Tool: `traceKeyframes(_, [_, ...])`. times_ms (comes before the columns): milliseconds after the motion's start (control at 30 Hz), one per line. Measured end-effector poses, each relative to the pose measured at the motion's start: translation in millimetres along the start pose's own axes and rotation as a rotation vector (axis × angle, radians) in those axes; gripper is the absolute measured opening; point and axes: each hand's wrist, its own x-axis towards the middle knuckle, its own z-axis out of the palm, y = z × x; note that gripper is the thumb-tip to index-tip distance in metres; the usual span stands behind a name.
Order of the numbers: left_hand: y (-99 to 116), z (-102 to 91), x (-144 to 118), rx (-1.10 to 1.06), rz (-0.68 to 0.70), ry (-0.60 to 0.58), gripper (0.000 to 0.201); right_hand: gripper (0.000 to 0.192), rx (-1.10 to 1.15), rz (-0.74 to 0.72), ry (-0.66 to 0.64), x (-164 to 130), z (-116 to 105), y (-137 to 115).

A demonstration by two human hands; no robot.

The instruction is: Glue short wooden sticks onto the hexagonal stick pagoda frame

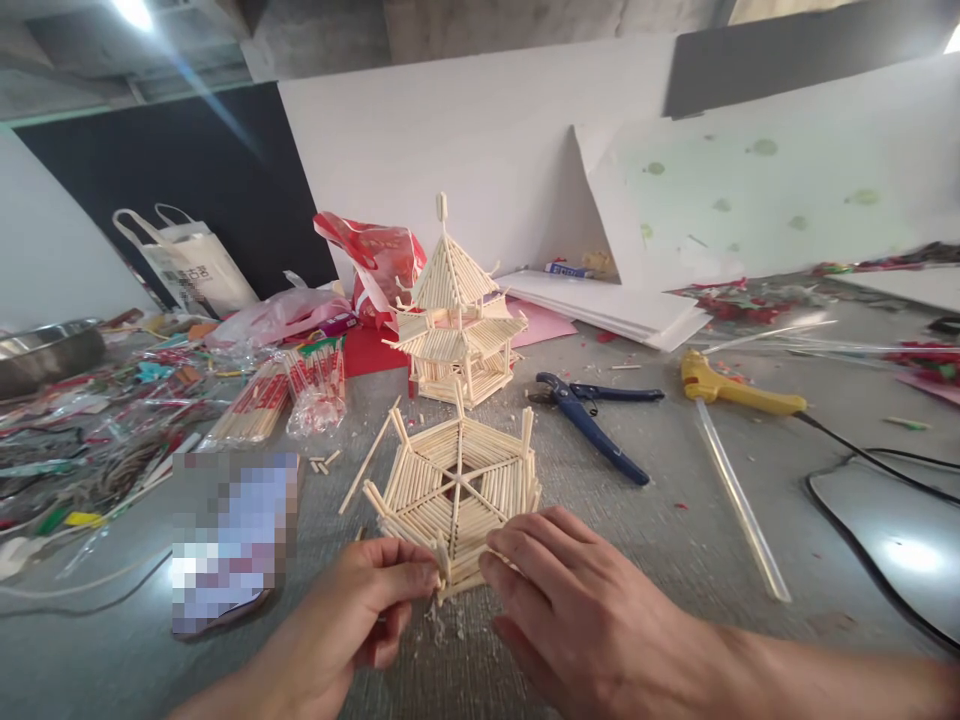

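A person's two hands hold a small six-sided frame (pixel 454 490) made of thin sticks, close to the near edge of the grey counter (pixel 675 520). The left hand (pixel 352 620) pinches the near side of the frame with thumb and fingers. The right hand (pixel 570 600) grips the same near side from the right, fingers curled on the sticks. Just behind the frame stands a little stick tower (pixel 454 310) with a pointed roof. Blue cutters (pixel 592 420) lie to its right, and a yellow glue gun (pixel 735 392) lies further right. A clear glue stick (pixel 739 505) lies in front of the gun. Packs of sticks (pixel 285 395) sit toward the left edge
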Motion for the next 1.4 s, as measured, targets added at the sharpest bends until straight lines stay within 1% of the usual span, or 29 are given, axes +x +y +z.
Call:
traceKeyframes(133, [0, 1.4, -1, -0.003, -0.013, 0.017, 0.019, 0.009, -0.07, -0.067, -0.003, 3, 14, 3])
traceKeyframes(233, [0, 3.6, -2, 0.011, -0.025, 0.037, 0.02, 0.007, -0.125, -0.042, -0.023, 5, 23, 4])
traceKeyframes(367, [1, 7.0, -3, 0.028, -0.057, 0.057, 0.021, 0.01, -0.188, -0.018, -0.056, 12, 29, 1])
traceKeyframes(467, [1, 7.4, -3, 0.031, -0.065, 0.056, 0.022, 0.013, -0.158, -0.011, -0.105, 18, 31, -1])
traceKeyframes(567, [-1, 5.8, -1, 0.025, -0.059, 0.046, 0.023, 0.01, -0.107, 0.008, -0.159, 24, 31, -1])
traceKeyframes(700, [-5, 3.6, 2, 0.005, -0.065, 0.047, 0.028, 0.005, -0.099, -0.002, -0.133, 28, 32, 2])
traceKeyframes(900, [-12, 3.9, 2, -0.041, -0.063, 0.034, 0.03, 0.009, -0.103, -0.013, -0.088, 26, 33, 1])
traceKeyframes(1033, [-20, 2.8, 3, -0.067, -0.019, 0.047, 0.034, 0.01, -0.077, -0.017, -0.1, 26, 32, 1])
traceKeyframes(1133, [-24, 2.2, 3, -0.058, 0.029, 0.052, 0.032, 0.01, -0.061, -0.009, -0.102, 26, 32, 1])
traceKeyframes(1400, [-21, 7.1, 1, -0.067, 0.077, 0.074, 0.029, 0.011, -0.083, -0.013, -0.125, 25, 35, 2])
